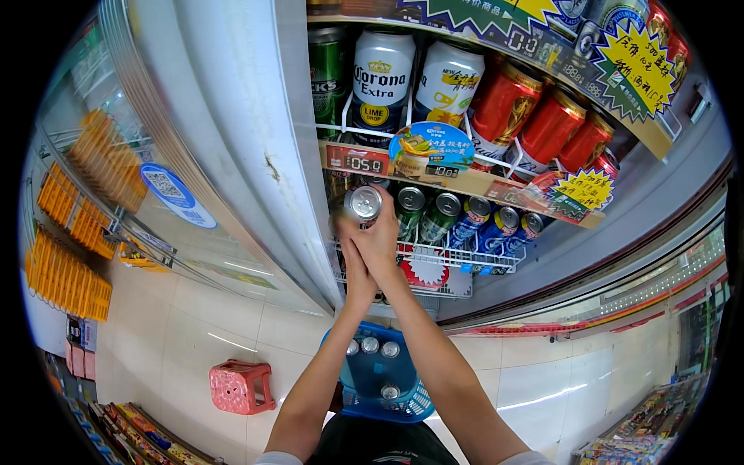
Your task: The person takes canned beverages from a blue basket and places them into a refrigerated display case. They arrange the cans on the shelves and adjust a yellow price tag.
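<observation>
My right hand (381, 241) is wrapped around a drink can (365, 201), whose silver top faces up at the left end of the lower fridge shelf. Close against it, my left hand (356, 268) reaches to the same spot. A blurred patch covers its fingers, so its grip cannot be made out. Right of the hands, green cans (411, 200) and blue cans (463, 228) stand in a white wire rack (494, 261). Below my forearms, a blue plastic basket (381, 407) holds several cans (390, 350), their silver tops up.
Corona cans (381, 75) and red Budweiser cans (505, 104) fill the shelf above, behind a price rail (357, 160). A white fridge frame (250, 128) and glass door (192, 192) border the left. On the tiled floor stands a red plastic stool (239, 386). Yellow baskets (67, 273) are farther left.
</observation>
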Demonstrator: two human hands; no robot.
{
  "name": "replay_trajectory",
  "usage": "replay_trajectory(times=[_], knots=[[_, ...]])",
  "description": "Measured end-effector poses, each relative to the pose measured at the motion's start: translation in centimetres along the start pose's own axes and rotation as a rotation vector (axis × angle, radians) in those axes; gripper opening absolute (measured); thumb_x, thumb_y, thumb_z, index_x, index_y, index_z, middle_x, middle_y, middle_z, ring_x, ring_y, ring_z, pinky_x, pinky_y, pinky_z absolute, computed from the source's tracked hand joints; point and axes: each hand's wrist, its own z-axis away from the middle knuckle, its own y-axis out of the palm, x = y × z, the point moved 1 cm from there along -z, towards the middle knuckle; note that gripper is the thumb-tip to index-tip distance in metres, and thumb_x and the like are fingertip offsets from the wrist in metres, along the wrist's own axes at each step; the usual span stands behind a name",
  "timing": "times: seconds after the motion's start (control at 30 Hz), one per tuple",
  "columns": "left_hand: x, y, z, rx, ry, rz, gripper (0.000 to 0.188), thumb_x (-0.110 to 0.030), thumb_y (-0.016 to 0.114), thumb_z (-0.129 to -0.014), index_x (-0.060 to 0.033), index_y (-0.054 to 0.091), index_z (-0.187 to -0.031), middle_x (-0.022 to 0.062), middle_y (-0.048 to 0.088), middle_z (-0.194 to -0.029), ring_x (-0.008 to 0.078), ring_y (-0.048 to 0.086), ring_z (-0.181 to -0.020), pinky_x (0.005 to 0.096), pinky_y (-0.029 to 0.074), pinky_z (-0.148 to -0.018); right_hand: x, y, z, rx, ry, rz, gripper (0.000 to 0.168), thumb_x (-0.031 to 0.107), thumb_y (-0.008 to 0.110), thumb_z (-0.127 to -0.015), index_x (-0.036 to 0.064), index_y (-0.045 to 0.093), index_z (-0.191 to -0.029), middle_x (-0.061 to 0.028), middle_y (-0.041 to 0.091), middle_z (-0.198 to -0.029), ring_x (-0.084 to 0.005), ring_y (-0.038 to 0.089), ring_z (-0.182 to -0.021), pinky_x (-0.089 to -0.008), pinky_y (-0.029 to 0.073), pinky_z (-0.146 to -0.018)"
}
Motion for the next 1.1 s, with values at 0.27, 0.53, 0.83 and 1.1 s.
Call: replay_trajectory(times=[0.27, 0.53, 0.83, 1.1], knots=[[3.5, 0.0, -1.3, -0.005, -0.002, -0.029, 0.097, -0.022, 0.070, -0.088, 0.0056, 0.006, -0.156, 0.0310, 0.016, -0.160, 0.0441, 0.017, -0.150, 0.0486, 0.016, -0.121, -1.4, 2.4, -2.3, 0.095, -0.137, 0.159, 0.082, 0.010, 0.081, -0.068, 0.009, 0.043, -0.141, -0.0234, 0.058, -0.128, -0.0458, 0.062, -0.108, -0.0494, 0.052, -0.091], [4.5, 0.3, -1.3, -0.004, -0.125, -0.027, 0.088, -0.024, 0.071, -0.087, 0.0025, 0.020, -0.153, 0.0288, 0.033, -0.154, 0.0403, 0.031, -0.145, 0.0441, 0.024, -0.119, -3.2, 3.9, -2.4, 0.172, -0.142, 0.385, 0.076, 0.013, 0.077, -0.074, 0.017, 0.047, -0.144, -0.0214, 0.058, -0.127, -0.0439, 0.063, -0.107, -0.0517, 0.055, -0.085], [7.3, -0.1, -1.6, 0.099, -0.281, 0.023, 0.049, -0.017, 0.064, -0.093, -0.0015, 0.052, -0.138, 0.0147, 0.058, -0.138, 0.0249, 0.052, -0.131, 0.0391, 0.040, -0.108, -2.5, 5.2, -2.2, 0.203, -0.243, 0.725, 0.063, 0.009, 0.063, -0.084, 0.024, 0.050, -0.144, -0.0165, 0.051, -0.133, -0.0386, 0.063, -0.106, -0.0494, 0.060, -0.074], [6.4, 0.2, -3.5, -0.059, -0.151, -0.188, 0.037, -0.025, 0.067, -0.089, -0.0036, 0.065, -0.119, 0.0173, 0.069, -0.117, 0.0311, 0.063, -0.112, 0.0413, 0.048, -0.094, -2.6, 6.0, -3.9, 0.248, -0.277, 0.911, 0.049, 0.013, 0.056, -0.089, 0.020, 0.056, -0.137, -0.0128, 0.059, -0.122, -0.0358, 0.064, -0.105, -0.0461, 0.060, -0.068]])
